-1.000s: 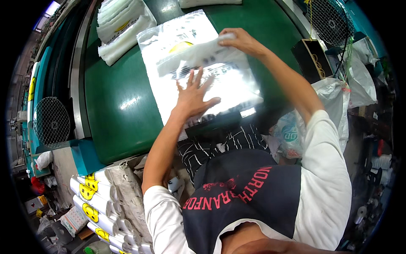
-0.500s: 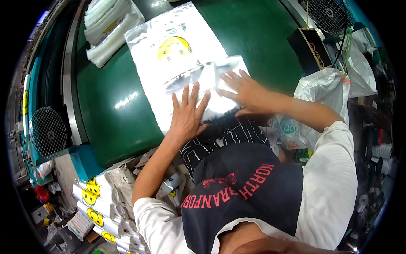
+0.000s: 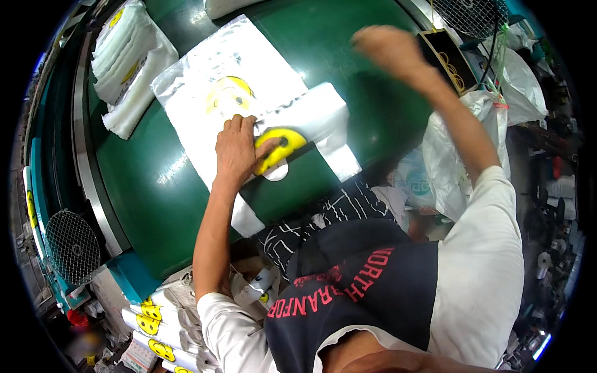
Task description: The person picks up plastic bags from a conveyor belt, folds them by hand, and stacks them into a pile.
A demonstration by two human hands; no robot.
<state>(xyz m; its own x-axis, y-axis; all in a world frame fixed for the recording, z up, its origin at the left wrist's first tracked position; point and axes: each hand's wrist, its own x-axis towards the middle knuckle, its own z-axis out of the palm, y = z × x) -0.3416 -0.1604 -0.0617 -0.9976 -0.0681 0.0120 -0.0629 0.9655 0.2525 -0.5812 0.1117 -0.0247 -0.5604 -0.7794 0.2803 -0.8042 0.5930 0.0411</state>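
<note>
A stack of white plastic bags (image 3: 186,87) with a yellow smiley face lies on the green tabletop (image 3: 143,211). Its near end is folded up, and two handle strips hang toward me, one on either side. My left hand (image 3: 235,149) is closed on the fold, thumb over the yellow printed part and fingers on top. Up at the right, above the green surface and apart from the bags, my right hand (image 3: 392,53) is smeared by motion. Its fingers look curled, but whether they hold anything cannot be made out.
A black box (image 3: 448,59) with yellow rubber bands in it stands at the right edge. Folded bag stacks (image 3: 127,62) lie at the far left. More rolled smiley bags (image 3: 152,326) are piled low on the left. White plastic bags (image 3: 460,149) hang at the right. Mesh-covered fans (image 3: 73,247) flank the table.
Both hands lay flat on the bags before. Now my left hand grips the near end, which is turned up, and my right hand has lifted away toward the box at the upper right.
</note>
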